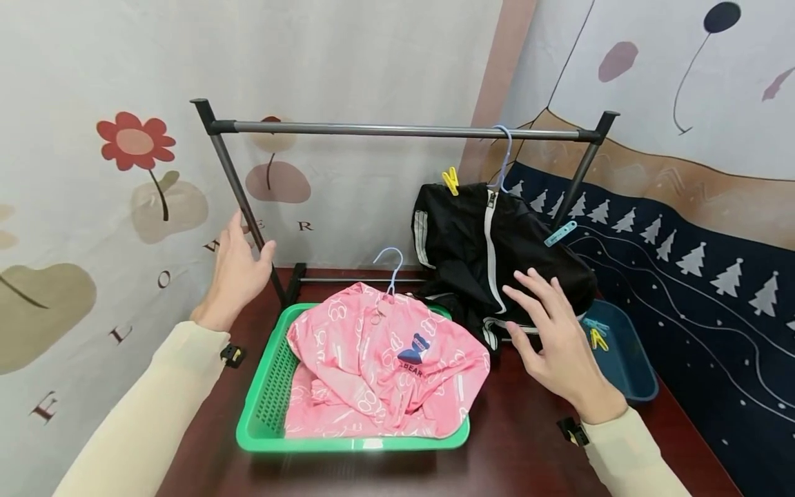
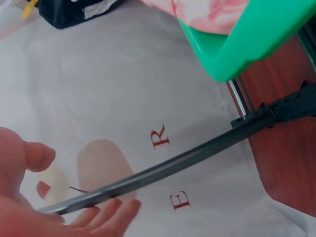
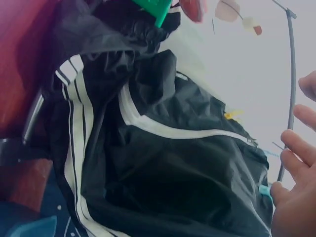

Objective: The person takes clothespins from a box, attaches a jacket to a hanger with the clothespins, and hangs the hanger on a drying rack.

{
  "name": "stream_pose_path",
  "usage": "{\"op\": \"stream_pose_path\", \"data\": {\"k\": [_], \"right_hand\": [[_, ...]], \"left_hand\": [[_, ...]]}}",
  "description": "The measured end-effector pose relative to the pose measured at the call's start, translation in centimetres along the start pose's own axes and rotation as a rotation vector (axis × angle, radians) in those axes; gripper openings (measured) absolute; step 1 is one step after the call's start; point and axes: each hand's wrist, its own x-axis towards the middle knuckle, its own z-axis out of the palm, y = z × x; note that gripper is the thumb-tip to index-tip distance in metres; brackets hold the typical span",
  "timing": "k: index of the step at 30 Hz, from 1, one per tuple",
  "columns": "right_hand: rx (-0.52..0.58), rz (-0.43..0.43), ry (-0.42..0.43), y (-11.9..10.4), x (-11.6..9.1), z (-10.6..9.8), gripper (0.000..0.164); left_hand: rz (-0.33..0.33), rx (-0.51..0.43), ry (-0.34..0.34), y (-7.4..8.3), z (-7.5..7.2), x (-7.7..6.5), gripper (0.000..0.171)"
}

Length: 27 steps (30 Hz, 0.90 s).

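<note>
My left hand [image 1: 239, 273] is beside the left post [image 2: 173, 165] of a metal clothes rack, fingers extended and thumb apart. Whether it touches the post I cannot tell. My right hand [image 1: 553, 342], fingers spread, hovers in front of a black zip jacket [image 1: 459, 248] and holds nothing. That jacket hangs by a light blue hanger [image 1: 506, 155] near the right end of the rack's bar [image 1: 373, 129]. A yellow clothespin [image 1: 450, 181] and a blue clothespin [image 1: 560, 233] sit on its shoulders. A pink printed jacket [image 1: 385, 373] on another hanger [image 1: 391, 266] lies in a green basket [image 1: 251, 421].
A dark blue tray [image 1: 642, 376] at the right holds clothespins [image 1: 598, 339], yellow and blue. Everything stands on a dark red table [image 1: 515, 449]. Patterned curtains [image 1: 360, 55] close off the back and sides.
</note>
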Motion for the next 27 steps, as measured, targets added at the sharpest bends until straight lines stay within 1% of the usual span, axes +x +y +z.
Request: {"op": "stream_pose_path", "data": {"k": [5, 7, 9, 11, 14, 19, 22, 27], "right_hand": [[0.03, 0.005, -0.043, -0.2, -0.3, 1.0, 0.052], [0.037, 0.004, -0.053, -0.3, -0.2, 1.5, 0.055], [0.041, 0.008, -0.068, -0.5, -0.1, 1.8, 0.062], [0.04, 0.014, -0.086, -0.7, -0.1, 2.2, 0.067], [0.046, 0.032, -0.116, -0.9, 0.0, 2.8, 0.07], [0.058, 0.064, -0.178, -1.4, 0.4, 3.6, 0.069], [0.07, 0.094, -0.231, -1.9, 0.7, 3.9, 0.067], [0.122, 0.151, -0.336, -2.4, 1.5, 4.5, 0.064]], "left_hand": [[0.021, 0.055, -0.065, 0.8, 0.4, -1.9, 0.082], [0.041, 0.066, -0.085, 1.3, 0.6, -2.6, 0.078], [0.067, 0.068, -0.1, 1.7, 0.9, -3.4, 0.074], [0.095, 0.071, -0.131, 2.2, 1.1, -4.3, 0.071], [0.138, 0.086, -0.191, 2.9, 1.3, -5.4, 0.066], [0.186, 0.124, -0.298, 3.8, 1.6, -7.2, 0.063], [0.208, 0.134, -0.33, 4.2, 1.9, -8.1, 0.063], [0.263, 0.134, -0.35, 4.8, 2.4, -9.4, 0.059]]}}
